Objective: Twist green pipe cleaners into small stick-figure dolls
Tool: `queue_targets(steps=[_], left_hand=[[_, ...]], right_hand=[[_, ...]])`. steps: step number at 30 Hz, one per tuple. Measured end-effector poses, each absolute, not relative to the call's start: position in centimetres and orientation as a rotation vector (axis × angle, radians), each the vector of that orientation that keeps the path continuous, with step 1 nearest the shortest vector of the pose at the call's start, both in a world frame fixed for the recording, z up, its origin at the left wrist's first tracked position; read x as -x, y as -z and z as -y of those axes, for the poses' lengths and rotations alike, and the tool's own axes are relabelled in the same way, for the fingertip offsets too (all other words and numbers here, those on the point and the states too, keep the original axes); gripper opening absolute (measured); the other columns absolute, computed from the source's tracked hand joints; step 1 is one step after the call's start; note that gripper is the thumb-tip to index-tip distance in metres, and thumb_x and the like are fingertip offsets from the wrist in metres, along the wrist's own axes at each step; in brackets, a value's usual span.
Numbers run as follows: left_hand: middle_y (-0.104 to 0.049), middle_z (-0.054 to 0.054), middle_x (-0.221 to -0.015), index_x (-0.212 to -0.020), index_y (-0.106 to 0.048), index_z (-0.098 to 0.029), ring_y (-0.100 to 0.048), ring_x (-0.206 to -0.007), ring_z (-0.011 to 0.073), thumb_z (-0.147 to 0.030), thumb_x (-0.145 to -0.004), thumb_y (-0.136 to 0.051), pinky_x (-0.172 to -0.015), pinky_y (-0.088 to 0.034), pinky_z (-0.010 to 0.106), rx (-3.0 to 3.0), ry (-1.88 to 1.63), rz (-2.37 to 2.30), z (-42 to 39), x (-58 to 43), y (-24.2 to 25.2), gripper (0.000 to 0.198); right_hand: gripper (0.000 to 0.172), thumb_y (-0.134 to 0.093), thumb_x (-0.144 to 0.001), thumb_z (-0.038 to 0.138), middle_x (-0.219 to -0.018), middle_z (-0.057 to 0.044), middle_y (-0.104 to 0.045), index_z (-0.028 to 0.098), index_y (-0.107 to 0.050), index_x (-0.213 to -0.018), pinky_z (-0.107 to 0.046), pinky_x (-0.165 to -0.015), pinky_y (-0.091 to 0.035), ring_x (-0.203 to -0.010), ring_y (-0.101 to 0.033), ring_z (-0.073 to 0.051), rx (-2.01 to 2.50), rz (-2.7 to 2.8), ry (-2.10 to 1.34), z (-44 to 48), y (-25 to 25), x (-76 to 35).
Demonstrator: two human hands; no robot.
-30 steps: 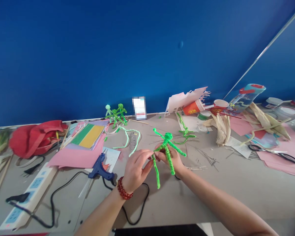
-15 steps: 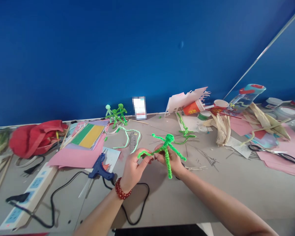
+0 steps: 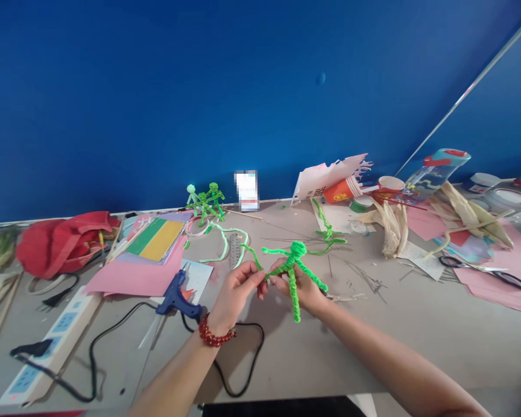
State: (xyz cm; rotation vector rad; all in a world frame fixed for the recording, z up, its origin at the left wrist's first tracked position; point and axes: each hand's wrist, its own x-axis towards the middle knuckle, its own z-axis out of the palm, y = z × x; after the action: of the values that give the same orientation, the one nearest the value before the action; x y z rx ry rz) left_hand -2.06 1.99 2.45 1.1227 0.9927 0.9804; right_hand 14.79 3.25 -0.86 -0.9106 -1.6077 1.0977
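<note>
A bright green pipe-cleaner figure (image 3: pixel 293 267) with a round head and twisted limbs is held above the table. My right hand (image 3: pixel 301 288) is closed around one of its limbs, partly hidden behind the figure. Pinched between the thumb and fingers of my left hand (image 3: pixel 242 288) is a loose green pipe-cleaner end (image 3: pixel 252 256), which sticks up and to the left from the limb. The fingertips of both hands almost meet there. A red bead bracelet (image 3: pixel 215 333) circles my left wrist.
Several small green figures (image 3: pixel 204 202) stand by the blue wall. A blue glue gun (image 3: pixel 178 298) lies left of my hands, its cord looping near a power strip (image 3: pixel 54 341). Thin wires (image 3: pixel 367 275), scissors (image 3: pixel 486 269), paper cups (image 3: pixel 342 190) and a bottle (image 3: pixel 434 172) are to the right.
The loose green end, bent down over my left hand before, now points up and left. The figure has dipped and tilted slightly; my left hand has shifted a little.
</note>
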Motion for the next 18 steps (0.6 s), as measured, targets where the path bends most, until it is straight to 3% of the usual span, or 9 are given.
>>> queue_targets(steps=[5,9,14,18], left_hand=[[-0.053,-0.003,-0.054,-0.065,-0.049,-0.017,-0.049,-0.051,0.0099,-0.037,-0.081,-0.065,-0.05,-0.039,0.022,-1.08,-0.933,-0.978,-2.1,2.0,-2.2,0.03],[-0.055,-0.001,-0.059,-0.068,-0.05,-0.018,-0.053,-0.055,0.0118,-0.035,-0.09,-0.053,-0.055,-0.044,0.025,-1.245,-0.973,-1.039,-1.8,2.0,-2.3,0.028],[-0.059,0.002,-0.075,-0.086,-0.056,-0.018,-0.058,-0.073,0.0158,-0.021,-0.087,-0.059,-0.07,-0.048,0.03,-2.01,-1.369,-1.297,-1.4,2.3,-2.3,0.004],[-0.063,0.007,-0.092,-0.103,-0.06,-0.018,-0.06,-0.087,0.0196,-0.009,-0.082,-0.063,-0.08,-0.05,0.034,-2.477,-1.439,-1.215,-1.4,2.5,-2.0,0.024]], right_hand=[[0.003,-0.061,-0.078,0.024,-0.066,-0.001,-0.064,0.022,-0.061,-0.077,-0.029,-0.058,-0.048,-0.059,-0.058,-0.016,0.865,1.679,-1.02,-3.2,0.0,-14.7],[0.011,-0.064,-0.078,0.032,-0.064,-0.001,-0.06,0.022,-0.059,-0.077,-0.029,-0.059,-0.048,-0.061,-0.057,-0.017,0.939,1.594,-1.109,-3.2,0.2,-14.7],[0.022,-0.071,-0.075,0.038,-0.069,0.0,-0.063,0.021,-0.058,-0.082,-0.029,-0.062,-0.049,-0.067,-0.061,-0.017,0.998,1.324,-1.332,-3.4,0.9,-14.8],[0.024,-0.075,-0.073,0.036,-0.066,0.0,-0.063,0.02,-0.059,-0.081,-0.028,-0.062,-0.049,-0.066,-0.061,-0.017,0.975,1.26,-1.371,-3.5,1.0,-14.9]])
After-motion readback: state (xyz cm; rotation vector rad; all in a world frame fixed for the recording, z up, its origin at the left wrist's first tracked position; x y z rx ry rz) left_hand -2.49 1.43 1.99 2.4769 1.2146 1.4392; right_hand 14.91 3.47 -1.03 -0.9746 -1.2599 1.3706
